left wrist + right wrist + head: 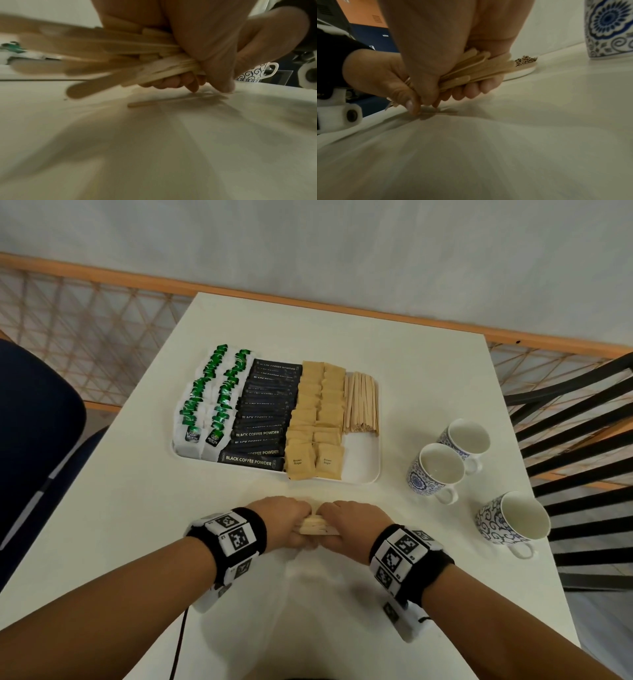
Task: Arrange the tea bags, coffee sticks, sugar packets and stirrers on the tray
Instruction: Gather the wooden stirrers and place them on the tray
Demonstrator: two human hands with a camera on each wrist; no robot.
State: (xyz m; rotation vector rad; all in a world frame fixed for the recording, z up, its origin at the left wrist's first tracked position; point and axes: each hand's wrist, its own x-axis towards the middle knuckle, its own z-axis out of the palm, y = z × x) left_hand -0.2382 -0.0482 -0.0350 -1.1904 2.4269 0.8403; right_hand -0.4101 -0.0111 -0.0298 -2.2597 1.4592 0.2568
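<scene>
2 hands (317, 522) grip a stirrer bundle (315, 527) between them, near the tray (363, 470).

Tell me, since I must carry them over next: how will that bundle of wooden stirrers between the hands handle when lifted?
The stirrers look thin, stiff and probably light. They fan out unevenly in the left wrist view, so some would likely slip from a loose grip; one stray stick already lies on the table. Both the left hand and right hand grip them, which likely helps.

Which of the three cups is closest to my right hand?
The swirl-patterned cup, standing alone nearest you, at the table's right edge. It is closest to your right hand; the other two cups sit together farther back, beside the tray.
</scene>
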